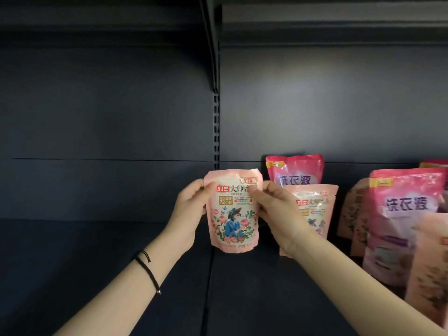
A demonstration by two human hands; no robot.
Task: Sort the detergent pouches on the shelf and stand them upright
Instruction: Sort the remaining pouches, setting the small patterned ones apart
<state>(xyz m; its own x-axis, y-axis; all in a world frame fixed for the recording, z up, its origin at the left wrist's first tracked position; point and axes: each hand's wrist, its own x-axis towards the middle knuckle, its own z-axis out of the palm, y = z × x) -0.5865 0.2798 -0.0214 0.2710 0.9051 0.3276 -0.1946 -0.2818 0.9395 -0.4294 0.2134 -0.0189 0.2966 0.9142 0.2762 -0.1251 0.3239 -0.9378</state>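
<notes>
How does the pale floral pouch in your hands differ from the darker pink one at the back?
The held pouch is pale pink with a flower picture; the back pouch is deeper pink with large characters. The left hand and right hand grip the held pouch's sides; the back pouch stands untouched. The held pouch shows whole; another pale pouch half hides the back pouch. Both are upright, fronts outward.

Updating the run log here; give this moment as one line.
left hand: grips floral pouch | right hand: grips floral pouch | pose: upright, label facing camera
</notes>
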